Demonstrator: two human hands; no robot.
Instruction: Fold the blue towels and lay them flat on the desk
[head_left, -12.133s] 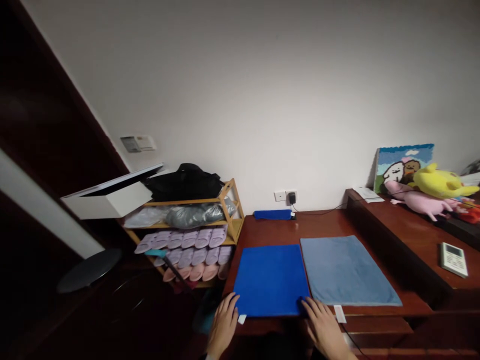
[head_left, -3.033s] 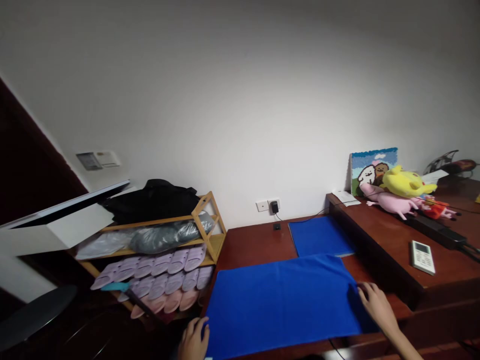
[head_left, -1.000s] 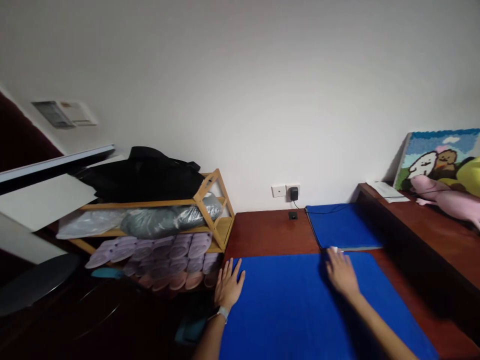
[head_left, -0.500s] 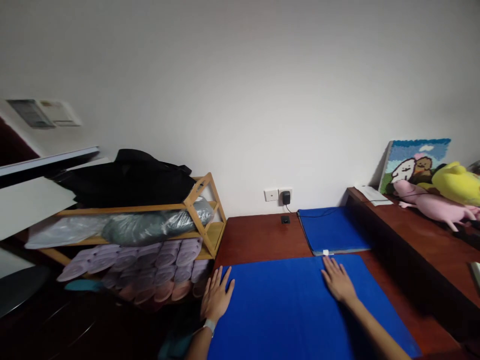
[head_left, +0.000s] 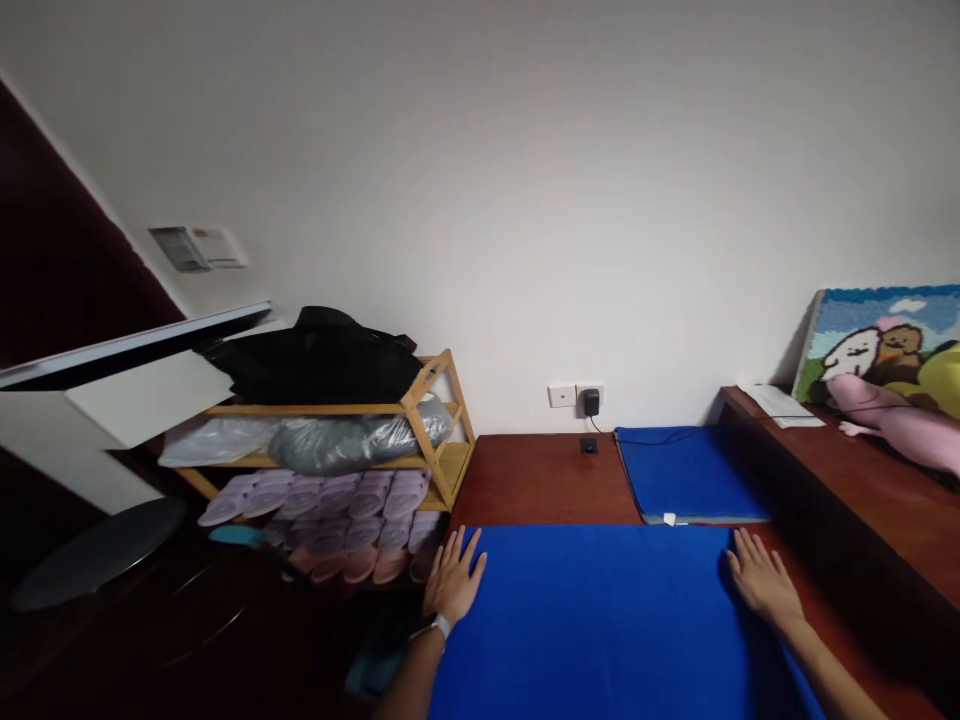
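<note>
A large blue cloth (head_left: 600,610) lies spread over a reddish-brown wooden table (head_left: 547,475). My left hand (head_left: 454,582) rests open at the cloth's far left corner, fingers spread and pointing away from me; a watch or band circles that wrist. At the far right corner, my right hand (head_left: 763,580) is flat and open on the cloth's edge, fingers stretched. Just beyond the cloth sits a folded blue cloth (head_left: 690,470) with grey edging and a small white tag (head_left: 669,519).
A wooden rack (head_left: 450,470) on the left holds a black bag (head_left: 322,360), plastic-wrapped bundles and rows of lilac slippers (head_left: 315,495). A black plug (head_left: 591,402) sits in the wall socket. On the right, a raised ledge (head_left: 855,455) carries a pink plush toy (head_left: 900,420) and a picture.
My right hand has slid rightward along the cloth's far edge to its corner. My left hand stays at the left corner. The view has turned slightly left.
</note>
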